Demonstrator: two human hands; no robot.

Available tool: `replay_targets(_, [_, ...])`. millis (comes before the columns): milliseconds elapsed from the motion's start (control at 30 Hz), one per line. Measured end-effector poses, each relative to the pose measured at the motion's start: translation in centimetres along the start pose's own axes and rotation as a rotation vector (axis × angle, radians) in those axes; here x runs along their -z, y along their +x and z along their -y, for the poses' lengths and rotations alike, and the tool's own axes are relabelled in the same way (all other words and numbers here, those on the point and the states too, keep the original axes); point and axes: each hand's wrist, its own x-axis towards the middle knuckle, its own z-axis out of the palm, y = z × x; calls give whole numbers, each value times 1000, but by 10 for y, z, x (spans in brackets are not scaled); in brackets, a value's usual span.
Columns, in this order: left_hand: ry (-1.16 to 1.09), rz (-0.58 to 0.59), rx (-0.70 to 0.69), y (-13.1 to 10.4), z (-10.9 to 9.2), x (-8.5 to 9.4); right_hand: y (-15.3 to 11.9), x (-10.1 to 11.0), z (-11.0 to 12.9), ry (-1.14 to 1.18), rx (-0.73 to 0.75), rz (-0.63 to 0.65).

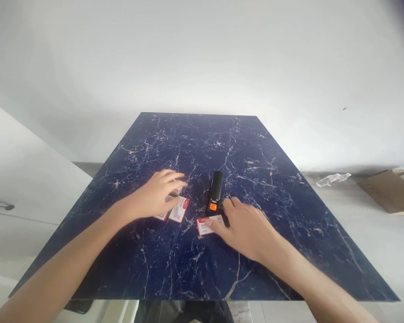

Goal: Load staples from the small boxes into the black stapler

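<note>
My left hand (156, 196) reaches over a few small red-and-white boxes on the left, its fingers stretched out and apart. One of these boxes (179, 210) shows below the thumb; the others are partly covered by the hand. A black stapler (216, 187) with an orange end piece lies lengthwise between my hands. Just below it is another small red-and-white box (204, 228), printed with text. The thumb of my right hand (247, 228) lies over this box, while the other fingers rest apart from it, beside the stapler's right side.
Everything lies on a dark blue marble-patterned table (188, 148) set against a pale wall (202, 58). On the floor to the right are a clear plastic bottle (333, 179) and an open cardboard box (384, 190). A white panel (27, 175) stands at the left.
</note>
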Motion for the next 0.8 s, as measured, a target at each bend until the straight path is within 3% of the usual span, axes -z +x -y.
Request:
replay_targets(133, [-94, 95, 37, -1, 15, 5, -1, -18, 23, 37, -17, -16])
replay_targets(333, [-110, 132, 23, -3, -2, -3, 6, -23, 20, 154, 33, -144])
replay_targets(467, [-47, 46, -41, 2, -15, -2, 7, -19, 16, 198, 93, -156])
replay_targets(633, [-10, 42, -154, 25, -38, -23, 4, -5, 8, 232, 169, -63])
replay_targets(800, [109, -36, -146, 44, -61, -52, -1, 36, -21, 397, 179, 170])
